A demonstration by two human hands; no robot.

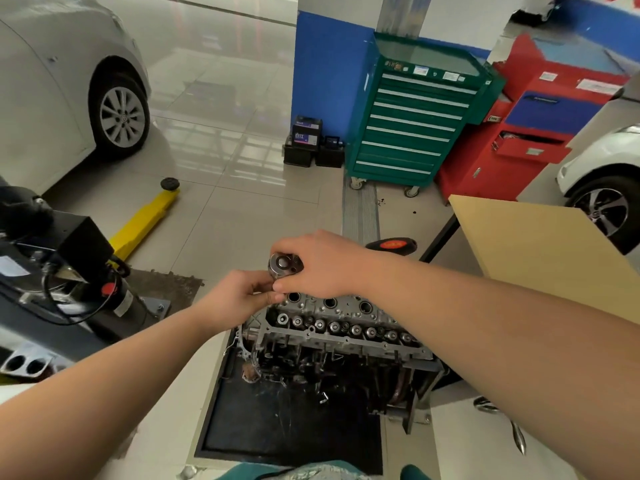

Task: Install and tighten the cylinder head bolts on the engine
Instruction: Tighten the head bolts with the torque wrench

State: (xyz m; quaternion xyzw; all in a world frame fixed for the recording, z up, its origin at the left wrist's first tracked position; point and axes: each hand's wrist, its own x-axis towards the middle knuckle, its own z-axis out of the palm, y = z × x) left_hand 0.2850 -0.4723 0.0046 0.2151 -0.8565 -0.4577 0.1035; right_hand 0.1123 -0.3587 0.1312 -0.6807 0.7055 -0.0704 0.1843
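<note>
at the centre of the frame, the right hand (322, 265) grips the ratchet head (284, 265) upright over the cylinder head (341, 318) directly below, while the left hand (235, 299) pinches beneath it.

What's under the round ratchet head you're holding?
The grey metal cylinder head of the engine lies below the round silver ratchet head. Both hands cover the socket and any bolt beneath it.

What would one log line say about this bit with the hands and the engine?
right hand: grips ratchet head | left hand: pinches below it | engine: under the tool, far-left corner
</note>
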